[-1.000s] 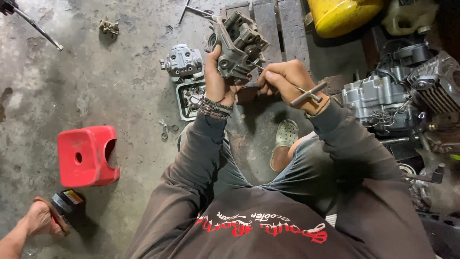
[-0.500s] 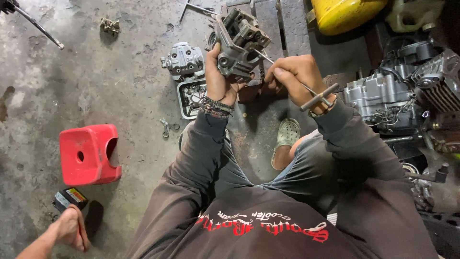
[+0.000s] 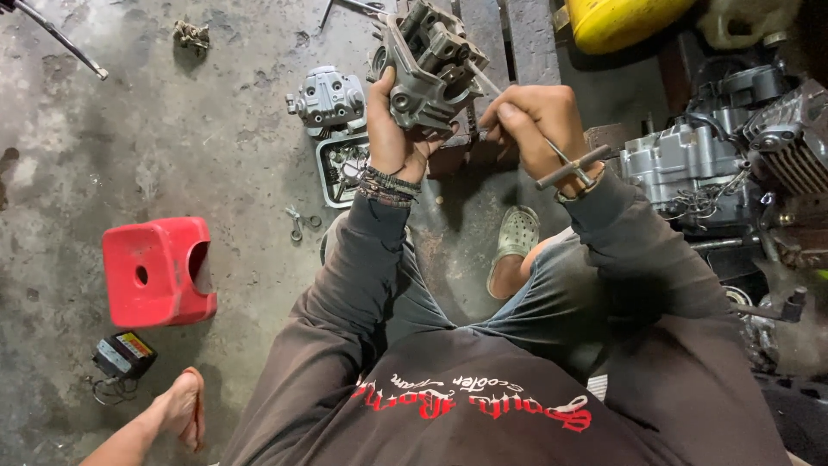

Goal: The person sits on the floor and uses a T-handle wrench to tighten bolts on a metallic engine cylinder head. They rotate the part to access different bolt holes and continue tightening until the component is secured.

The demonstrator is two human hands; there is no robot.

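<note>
Work is sitting midway: left hand [image 3: 392,142] is clasping the cylinder head [image 3: 429,62], right hand [image 3: 536,125] at 3 o'clock is gripping the T-handle wrench [image 3: 565,166], shaft touching the head.

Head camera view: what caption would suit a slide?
Left hand holds a grey engine part; right hand works a T-handle tool.

grey cast engine head [image 3: 431,56]: dull, rough metal
thin T-handle tool [image 3: 552,155]: bare steel
red stool [image 3: 159,272]: smooth plastic
concrete floor [image 3: 172,138]: rough, stained
</note>
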